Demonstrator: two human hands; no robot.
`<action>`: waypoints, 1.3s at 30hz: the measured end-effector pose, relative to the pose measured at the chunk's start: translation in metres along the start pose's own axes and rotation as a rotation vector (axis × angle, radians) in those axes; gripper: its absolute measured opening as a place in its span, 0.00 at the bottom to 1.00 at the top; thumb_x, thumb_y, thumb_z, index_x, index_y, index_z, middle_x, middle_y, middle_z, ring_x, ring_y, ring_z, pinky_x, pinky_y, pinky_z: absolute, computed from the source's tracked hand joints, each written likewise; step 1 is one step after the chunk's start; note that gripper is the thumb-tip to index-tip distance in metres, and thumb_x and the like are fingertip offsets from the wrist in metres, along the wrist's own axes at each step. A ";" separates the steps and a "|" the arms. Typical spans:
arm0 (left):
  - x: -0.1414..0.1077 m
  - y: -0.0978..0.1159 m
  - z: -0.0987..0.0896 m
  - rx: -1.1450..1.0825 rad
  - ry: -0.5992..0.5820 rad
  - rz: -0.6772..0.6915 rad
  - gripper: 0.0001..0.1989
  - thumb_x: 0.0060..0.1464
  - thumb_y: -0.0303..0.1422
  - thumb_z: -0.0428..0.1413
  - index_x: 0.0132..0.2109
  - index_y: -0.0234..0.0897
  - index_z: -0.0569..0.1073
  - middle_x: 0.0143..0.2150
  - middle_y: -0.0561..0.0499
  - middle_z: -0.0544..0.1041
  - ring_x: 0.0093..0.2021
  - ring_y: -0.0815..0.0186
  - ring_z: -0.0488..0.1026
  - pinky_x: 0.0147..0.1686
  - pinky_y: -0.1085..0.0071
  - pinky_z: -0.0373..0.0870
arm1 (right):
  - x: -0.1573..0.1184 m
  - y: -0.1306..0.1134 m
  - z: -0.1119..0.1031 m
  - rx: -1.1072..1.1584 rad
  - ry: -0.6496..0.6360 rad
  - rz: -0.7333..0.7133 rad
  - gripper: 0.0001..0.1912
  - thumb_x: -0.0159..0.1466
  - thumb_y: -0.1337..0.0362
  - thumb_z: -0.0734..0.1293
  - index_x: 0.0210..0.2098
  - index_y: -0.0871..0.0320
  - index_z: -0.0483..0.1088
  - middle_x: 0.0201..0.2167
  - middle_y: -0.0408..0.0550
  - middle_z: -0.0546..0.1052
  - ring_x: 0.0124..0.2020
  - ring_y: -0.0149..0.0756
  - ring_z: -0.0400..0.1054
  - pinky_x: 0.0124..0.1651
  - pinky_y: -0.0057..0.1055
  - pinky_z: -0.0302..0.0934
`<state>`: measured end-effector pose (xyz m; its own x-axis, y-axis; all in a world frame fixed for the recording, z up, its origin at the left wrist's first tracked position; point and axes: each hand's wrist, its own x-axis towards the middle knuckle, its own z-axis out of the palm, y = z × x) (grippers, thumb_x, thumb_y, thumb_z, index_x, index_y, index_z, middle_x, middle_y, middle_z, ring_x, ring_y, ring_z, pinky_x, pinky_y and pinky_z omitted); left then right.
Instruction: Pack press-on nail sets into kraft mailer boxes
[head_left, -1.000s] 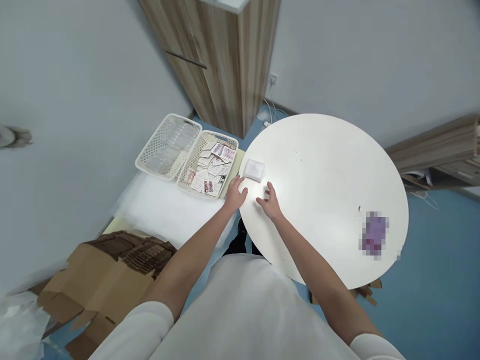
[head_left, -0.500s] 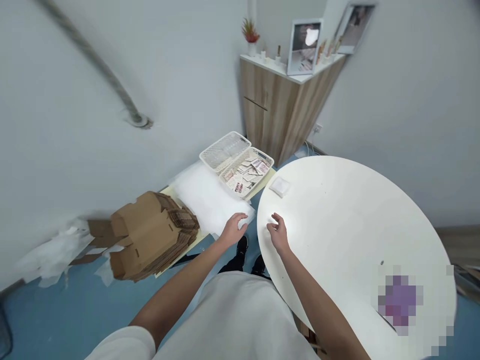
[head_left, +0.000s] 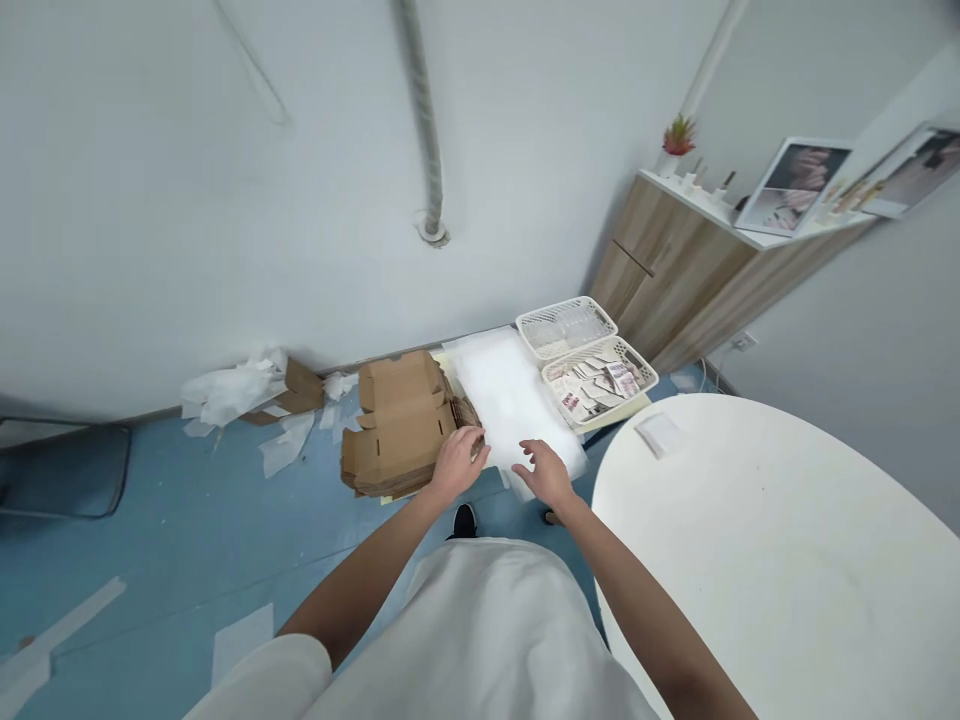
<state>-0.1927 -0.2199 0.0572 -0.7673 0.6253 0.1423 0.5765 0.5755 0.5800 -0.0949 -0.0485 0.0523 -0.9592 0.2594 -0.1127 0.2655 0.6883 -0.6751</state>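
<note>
Above the white sheets, the right hand hung unclenched; near the brown cartons, so did the left hand

Through the head camera I had both of the person's bare hands out ahead of the white shirt, thumbs turned toward each other. The left hand covered part of my view of the cartons' right edge. Its fingers were loosely bent, a moderate gap stood between them and the thumb, and I saw nothing held there. The right hand showed over the near part of the sheets, curled in much the same way, fingertips parted from the thumb, also holding nothing. Whether either hand touched what was beneath it, I could not tell from that angle.

The cartons, flattened and stacked, were beside the sheets on a pale-yellow surface along the wall, cartons to the left. On the sheets' other side I could make out a far basket with clear plastic pieces and a near basket full of printed cards. Farther right was the round white table, a small white packet lying near its edge. White scraps littered the blue floor on the left.
</note>
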 end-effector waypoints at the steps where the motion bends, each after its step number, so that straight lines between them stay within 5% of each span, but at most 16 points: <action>1: -0.001 -0.013 -0.008 0.020 0.022 -0.037 0.17 0.57 0.38 0.43 0.50 0.36 0.65 0.49 0.45 0.69 0.50 0.60 0.64 0.50 0.62 0.60 | 0.011 -0.018 0.006 -0.139 -0.010 -0.082 0.19 0.56 0.58 0.64 0.46 0.56 0.63 0.40 0.50 0.71 0.37 0.37 0.67 0.39 0.34 0.60; 6: -0.015 -0.083 -0.038 0.169 -0.071 -0.282 0.24 0.57 0.44 0.37 0.49 0.34 0.66 0.46 0.41 0.69 0.48 0.55 0.64 0.47 0.59 0.59 | 0.062 -0.089 0.047 -0.558 -0.060 -0.242 0.22 0.56 0.57 0.64 0.48 0.57 0.60 0.40 0.53 0.70 0.41 0.42 0.65 0.40 0.35 0.58; 10: -0.032 -0.118 -0.047 0.190 -0.221 -0.370 0.28 0.53 0.50 0.40 0.49 0.32 0.68 0.45 0.40 0.67 0.50 0.53 0.62 0.47 0.60 0.59 | 0.089 -0.109 0.078 -0.697 -0.079 -0.169 0.14 0.59 0.70 0.60 0.45 0.61 0.60 0.38 0.54 0.70 0.39 0.40 0.65 0.35 0.33 0.58; 16: -0.036 -0.124 -0.056 0.173 -0.339 -0.317 0.38 0.38 0.56 0.52 0.54 0.38 0.63 0.48 0.41 0.64 0.51 0.50 0.59 0.46 0.59 0.59 | 0.097 -0.114 0.087 -0.728 -0.041 -0.131 0.10 0.58 0.75 0.56 0.38 0.59 0.61 0.38 0.54 0.69 0.39 0.40 0.65 0.36 0.33 0.57; 25: -0.039 -0.137 -0.066 -0.005 -0.270 -0.166 0.28 0.44 0.49 0.53 0.50 0.37 0.68 0.47 0.41 0.66 0.48 0.52 0.64 0.45 0.60 0.61 | 0.112 -0.118 0.069 -0.407 -0.098 0.066 0.12 0.55 0.72 0.57 0.40 0.58 0.60 0.34 0.52 0.72 0.34 0.40 0.67 0.34 0.32 0.56; 31: -0.040 -0.137 -0.066 -0.055 -0.209 -0.036 0.17 0.55 0.42 0.44 0.43 0.37 0.71 0.42 0.44 0.69 0.43 0.59 0.67 0.46 0.64 0.61 | 0.119 -0.109 0.057 0.061 -0.162 0.269 0.14 0.58 0.67 0.55 0.44 0.56 0.54 0.30 0.46 0.71 0.24 0.34 0.66 0.28 0.31 0.58; 33: -0.039 -0.136 -0.063 0.019 -0.242 -0.035 0.16 0.58 0.37 0.40 0.38 0.37 0.71 0.37 0.45 0.71 0.40 0.62 0.69 0.44 0.67 0.62 | 0.110 -0.110 0.053 0.074 -0.087 0.221 0.14 0.59 0.65 0.54 0.45 0.57 0.55 0.31 0.47 0.71 0.27 0.36 0.66 0.31 0.32 0.59; 36: -0.038 -0.135 -0.057 0.135 -0.263 -0.067 0.15 0.59 0.34 0.40 0.35 0.37 0.70 0.34 0.47 0.71 0.37 0.63 0.69 0.38 0.69 0.64 | 0.084 -0.118 0.054 -0.128 0.126 -0.053 0.14 0.60 0.61 0.55 0.44 0.59 0.59 0.39 0.54 0.70 0.39 0.41 0.65 0.42 0.38 0.57; 37: -0.038 -0.134 -0.057 0.151 -0.257 -0.070 0.14 0.59 0.34 0.40 0.35 0.38 0.69 0.34 0.47 0.71 0.36 0.64 0.69 0.37 0.70 0.64 | 0.074 -0.122 0.058 -0.185 0.116 -0.147 0.13 0.61 0.60 0.55 0.42 0.60 0.61 0.40 0.55 0.70 0.42 0.42 0.64 0.45 0.38 0.55; 39: -0.038 -0.132 -0.058 0.158 -0.235 -0.072 0.13 0.59 0.34 0.41 0.34 0.38 0.69 0.33 0.48 0.71 0.36 0.64 0.70 0.36 0.70 0.64 | 0.057 -0.128 0.071 -0.266 -0.109 -0.308 0.12 0.62 0.60 0.55 0.39 0.59 0.65 0.37 0.53 0.72 0.41 0.40 0.64 0.46 0.37 0.55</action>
<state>-0.2558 -0.3500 0.0219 -0.7326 0.6740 -0.0954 0.5735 0.6866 0.4469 -0.1910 -0.1701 0.0800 -0.9985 -0.0495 -0.0212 -0.0333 0.8771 -0.4792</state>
